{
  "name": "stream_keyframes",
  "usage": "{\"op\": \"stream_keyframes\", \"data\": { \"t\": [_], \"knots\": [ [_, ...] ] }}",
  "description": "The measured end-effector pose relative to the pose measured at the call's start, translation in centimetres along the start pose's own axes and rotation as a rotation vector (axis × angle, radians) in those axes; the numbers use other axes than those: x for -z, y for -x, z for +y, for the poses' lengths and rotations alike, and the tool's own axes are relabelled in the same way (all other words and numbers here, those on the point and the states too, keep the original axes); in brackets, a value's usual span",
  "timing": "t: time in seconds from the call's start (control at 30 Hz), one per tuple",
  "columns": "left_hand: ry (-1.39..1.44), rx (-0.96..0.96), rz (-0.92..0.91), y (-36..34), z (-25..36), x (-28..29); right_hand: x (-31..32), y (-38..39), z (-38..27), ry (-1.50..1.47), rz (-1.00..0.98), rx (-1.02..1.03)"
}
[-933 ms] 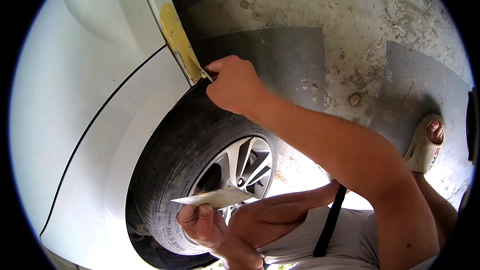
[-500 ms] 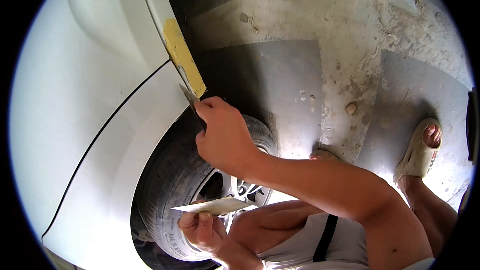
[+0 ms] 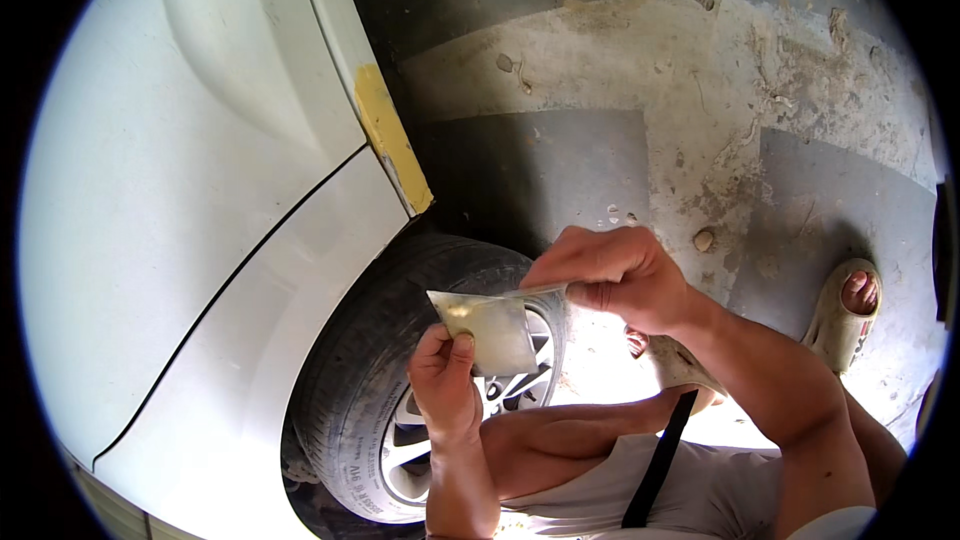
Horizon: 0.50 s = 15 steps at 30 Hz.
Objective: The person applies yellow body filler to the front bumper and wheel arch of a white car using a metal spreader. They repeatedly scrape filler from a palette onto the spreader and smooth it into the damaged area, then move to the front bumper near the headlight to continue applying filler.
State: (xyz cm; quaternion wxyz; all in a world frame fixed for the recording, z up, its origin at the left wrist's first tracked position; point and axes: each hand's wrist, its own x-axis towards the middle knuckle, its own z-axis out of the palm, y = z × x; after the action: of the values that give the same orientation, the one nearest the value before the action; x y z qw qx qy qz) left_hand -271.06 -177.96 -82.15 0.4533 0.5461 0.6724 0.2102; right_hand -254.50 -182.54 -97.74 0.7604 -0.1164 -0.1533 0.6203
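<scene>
My left hand (image 3: 445, 375) grips a thin, pale rectangular plate (image 3: 505, 335) by its corner, thumb on top. A small yellowish smear shows near the plate's upper left. My right hand (image 3: 622, 278) is closed around a putty knife (image 3: 540, 291), whose thin blade meets the plate's upper edge; its handle is hidden in the fingers. Ahead and to the left, a band of yellow filler (image 3: 388, 138) covers part of the white car's lower sill, ending close to the wheel arch. Both hands are apart from the car, above the wheel.
The white car body (image 3: 230, 240) fills the left side, with a dark panel seam. Below my hands is a tyre (image 3: 345, 390) with a silver spoked rim. Grey, stained concrete floor (image 3: 580, 150) stretches right, with a small stone (image 3: 704, 239). My sandalled foot (image 3: 845, 310) stands at right.
My right hand has drawn the putty knife back from the filler edge to the plate, moving right and nearer. My left hand has raised the plate and turned its flat face into view.
</scene>
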Motion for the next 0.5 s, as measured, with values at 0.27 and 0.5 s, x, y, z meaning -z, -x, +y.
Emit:
{"op": "stream_keyframes", "data": {
  "t": [0.27, 0.5],
  "knots": [
    [0.031, -0.076, 0.048, -0.7, 1.3, 0.3, 2.1, -1.8, -0.9, 1.29, -0.327, -0.087],
    [0.371, 0.207, -0.453, -2.3, -2.4, 0.3, 3.4, -5.4, -2.5, -0.261, -0.257, -0.731]
  ]
}}
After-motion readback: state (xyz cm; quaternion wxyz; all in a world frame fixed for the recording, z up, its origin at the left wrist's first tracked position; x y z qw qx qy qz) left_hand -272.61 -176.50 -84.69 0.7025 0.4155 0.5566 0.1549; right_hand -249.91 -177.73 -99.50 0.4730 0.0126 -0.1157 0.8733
